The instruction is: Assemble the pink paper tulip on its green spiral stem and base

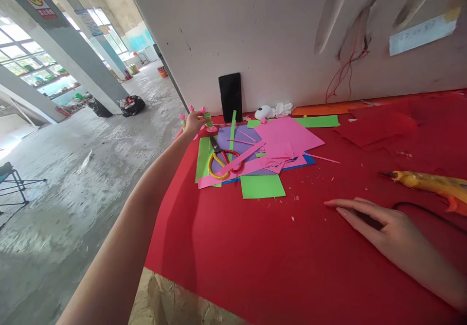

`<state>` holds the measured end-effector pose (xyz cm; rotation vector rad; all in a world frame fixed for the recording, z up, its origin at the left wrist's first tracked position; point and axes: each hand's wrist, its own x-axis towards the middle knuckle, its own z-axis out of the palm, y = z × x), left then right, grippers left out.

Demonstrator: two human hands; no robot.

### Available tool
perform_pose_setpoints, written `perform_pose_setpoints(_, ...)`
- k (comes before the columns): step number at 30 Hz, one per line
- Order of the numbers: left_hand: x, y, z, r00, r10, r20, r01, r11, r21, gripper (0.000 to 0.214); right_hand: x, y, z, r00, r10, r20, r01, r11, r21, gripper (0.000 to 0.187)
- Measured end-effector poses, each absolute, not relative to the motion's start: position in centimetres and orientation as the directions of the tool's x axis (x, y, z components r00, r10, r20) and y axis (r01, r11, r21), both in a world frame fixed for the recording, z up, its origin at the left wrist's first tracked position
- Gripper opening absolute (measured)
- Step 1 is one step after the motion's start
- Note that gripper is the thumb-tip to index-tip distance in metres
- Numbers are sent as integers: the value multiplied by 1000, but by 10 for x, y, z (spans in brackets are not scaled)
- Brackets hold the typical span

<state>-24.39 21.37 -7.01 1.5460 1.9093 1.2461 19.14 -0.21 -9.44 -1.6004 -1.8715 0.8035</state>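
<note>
My left hand (195,122) reaches to the far left corner of the red table. Its fingers are closed on a small paper flower (207,117) with green parts, among other pink paper flowers (203,110); the fingers partly hide it. My right hand (383,225) lies on the red surface with its fingers stretched out and nothing in it. Scissors (215,145) with red and yellow handles rest on purple, green and pink paper. A pink paper sheet (288,135) tops the pile, and a green paper piece (263,187) sticks out in front.
A yellow glue gun (426,181) lies at the right with a black cord. A black phone (230,96) leans on the white panel (277,33). Near it are a white round object (263,112) and a long green strip (317,121). The table's left edge drops to a concrete floor.
</note>
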Motion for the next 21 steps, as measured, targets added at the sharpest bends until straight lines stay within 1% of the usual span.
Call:
perform_pose_setpoints(6, -244, 209, -68, -339, 915, 220, 604, 32, 796, 30, 193, -3, -97, -148, 989, 15, 662, 111, -741, 39)
perform_pose_setpoints(10, -242, 205, -62, -361, 903, 232, 608, 39, 793, 31, 195, -1, -103, -152, 988, 25, 663, 120, -739, 38)
perform_pose_setpoints(18, -237, 192, -61, -345, 910, 232, 631, 41, 775, 32, 192, -2, -97, -146, 989, -19, 646, 81, -759, 40)
perform_pose_setpoints(21, -238, 191, -64, -337, 911, 237, 635, 34, 772, 31, 191, -2, -95, -152, 988, -7, 644, 94, -759, 39)
